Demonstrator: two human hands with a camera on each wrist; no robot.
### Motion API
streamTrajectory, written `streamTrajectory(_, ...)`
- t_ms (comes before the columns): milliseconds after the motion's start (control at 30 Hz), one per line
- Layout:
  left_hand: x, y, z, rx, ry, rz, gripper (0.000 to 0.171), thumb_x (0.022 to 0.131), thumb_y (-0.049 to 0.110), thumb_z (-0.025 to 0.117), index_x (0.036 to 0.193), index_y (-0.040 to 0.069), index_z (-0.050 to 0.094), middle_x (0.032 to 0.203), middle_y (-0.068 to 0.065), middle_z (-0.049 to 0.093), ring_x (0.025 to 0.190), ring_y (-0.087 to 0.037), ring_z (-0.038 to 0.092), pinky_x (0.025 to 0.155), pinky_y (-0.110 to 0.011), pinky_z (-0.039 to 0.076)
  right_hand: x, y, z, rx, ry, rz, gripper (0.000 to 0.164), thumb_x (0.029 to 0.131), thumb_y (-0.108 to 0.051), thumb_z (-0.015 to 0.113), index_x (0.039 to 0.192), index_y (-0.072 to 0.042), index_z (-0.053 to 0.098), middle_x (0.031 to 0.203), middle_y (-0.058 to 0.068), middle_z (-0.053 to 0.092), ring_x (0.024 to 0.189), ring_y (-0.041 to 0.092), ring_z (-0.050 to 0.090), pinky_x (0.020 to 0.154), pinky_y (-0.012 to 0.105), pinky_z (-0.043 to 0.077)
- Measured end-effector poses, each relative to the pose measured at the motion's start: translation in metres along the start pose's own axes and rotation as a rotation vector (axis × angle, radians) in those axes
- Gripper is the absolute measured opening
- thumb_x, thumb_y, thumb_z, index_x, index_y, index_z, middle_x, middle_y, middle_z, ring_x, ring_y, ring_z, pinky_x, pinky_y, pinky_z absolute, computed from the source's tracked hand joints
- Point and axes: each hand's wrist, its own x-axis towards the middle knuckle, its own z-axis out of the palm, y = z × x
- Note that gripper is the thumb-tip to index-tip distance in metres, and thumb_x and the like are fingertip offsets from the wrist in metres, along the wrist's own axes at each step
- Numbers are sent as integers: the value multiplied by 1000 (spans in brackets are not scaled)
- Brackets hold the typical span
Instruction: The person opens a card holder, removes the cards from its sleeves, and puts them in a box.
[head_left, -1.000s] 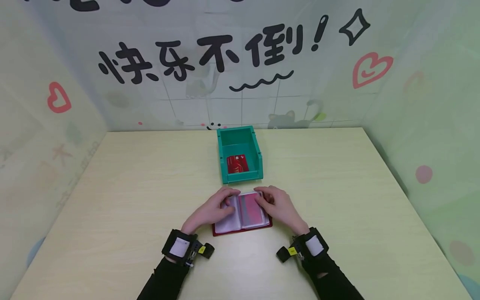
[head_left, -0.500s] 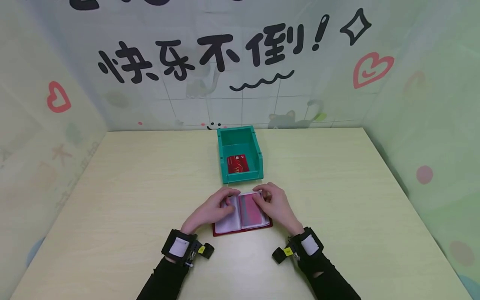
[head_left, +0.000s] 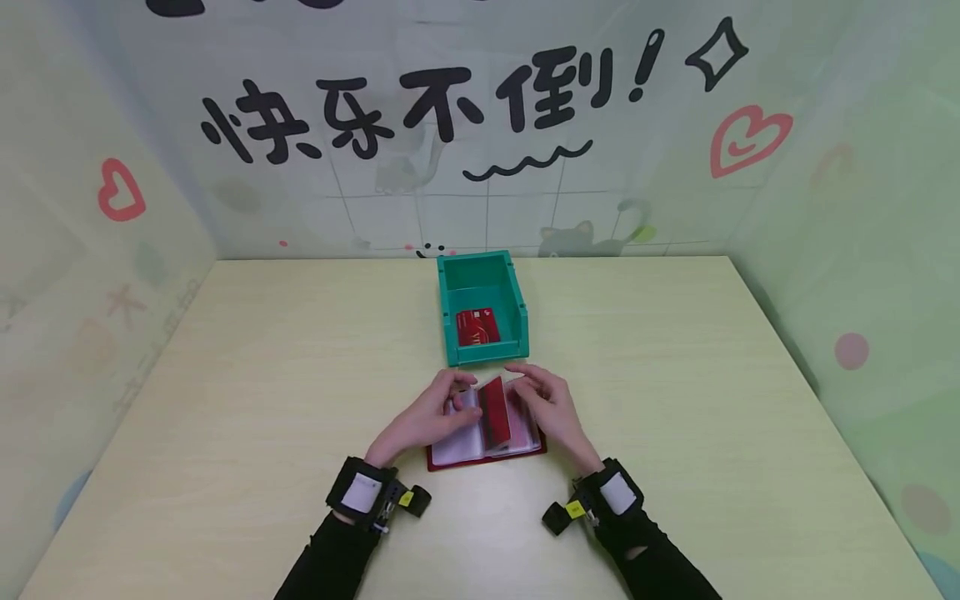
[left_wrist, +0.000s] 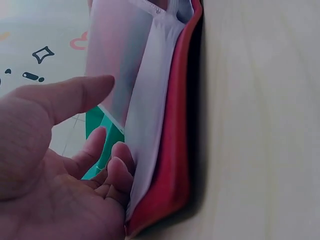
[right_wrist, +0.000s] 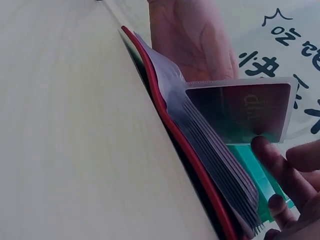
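A small card holder (head_left: 454, 451) with a red cover and clear plastic sleeves lies spread open on the table. One sleeve with a dark red card (head_left: 494, 414) in it stands up between its two halves. My left hand (head_left: 433, 413) is at the left half; its thumb points at the raised sleeve, and its other fingers rest by the far edge of the pages. My right hand (head_left: 553, 410) is over the right half. In the right wrist view one of its fingertips (right_wrist: 261, 145) is at the raised sleeve's edge. I see neither hand pinching anything.
Behind the card holder stands a green bin (head_left: 489, 353) with red cards (head_left: 477, 327) inside. The pale wooden table (head_left: 300, 342) meets a printed backdrop (head_left: 420, 192) at the back, with printed panels at both sides.
The sleeve with the card lay flat on the right half and now stands up, tilted leftward. My right hand has shifted slightly to the left; the left thumb has moved toward the sleeve.
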Motion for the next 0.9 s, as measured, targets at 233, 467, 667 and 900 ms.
streamTrajectory(233, 2, 3, -2, -41, -4, -94, 31, 100, 41, 60, 102, 10, 63, 111, -10, 50, 99, -20, 48, 80, -29, 41, -6, 3, 12, -184, -92, -141, 25, 90, -13, 74, 115, -10, 75, 108, 8, 75, 100, 13, 45, 85, 30, 36)
streamTrajectory(467, -4, -2, -19, -104, -49, -112, 34, 106, 36, 50, 97, 7, 67, 90, -9, 59, 84, -19, 51, 69, -25, 40, -8, 4, 17, -307, -138, -195, 26, 87, -19, 79, 113, -16, 76, 107, 1, 72, 104, 16, 44, 89, 36, 35)
streamTrajectory(667, -11, -10, -35, -105, -103, -136, 26, 102, 25, 59, 98, 3, 72, 84, -6, 69, 74, -14, 62, 68, -23, 51, -8, -1, 17, -394, -134, -103, 30, 88, -23, 78, 117, -15, 73, 109, 3, 62, 109, 16, 45, 88, 34, 43)
streamTrajectory(900, -12, -11, -37, -157, -87, -262, 25, 97, 18, 67, 96, -7, 71, 71, -7, 72, 58, -9, 68, 63, -26, 59, -8, -6, 19, -434, -134, -61, 31, 87, -22, 78, 116, -13, 71, 110, 5, 56, 109, 18, 43, 87, 32, 40)
